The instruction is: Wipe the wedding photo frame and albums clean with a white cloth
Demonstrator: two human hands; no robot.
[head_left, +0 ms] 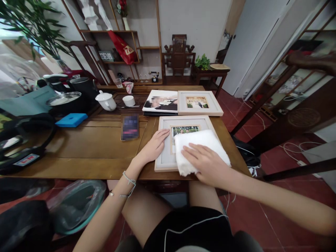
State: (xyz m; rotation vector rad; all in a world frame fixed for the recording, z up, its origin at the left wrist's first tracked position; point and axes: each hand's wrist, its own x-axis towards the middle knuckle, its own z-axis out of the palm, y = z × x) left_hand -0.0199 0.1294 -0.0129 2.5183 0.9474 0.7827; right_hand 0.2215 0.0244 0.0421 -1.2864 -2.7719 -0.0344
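Observation:
A pale wooden picture frame (165,164) with a small photo inside lies flat near the table's front edge. My left hand (155,145) rests on its left border, fingers stretched out and lying on the wood. A folded white cloth (207,138) covers the frame's lower right part and some of the photo. My right hand (207,162) presses on this cloth, fingers extended over its top and thumb by its near edge. Behind stands a second light picture frame (216,108), lying flat beside a photo album (160,101) with a picture on its cover.
On the wooden table (105,147) lie a blurred phone-like item (130,127), a blue box (71,120) and black headphones (49,136). A white lidded cup (105,101) and a small white bowl (128,101) stand farther back. A lined bin (78,206) sits below left.

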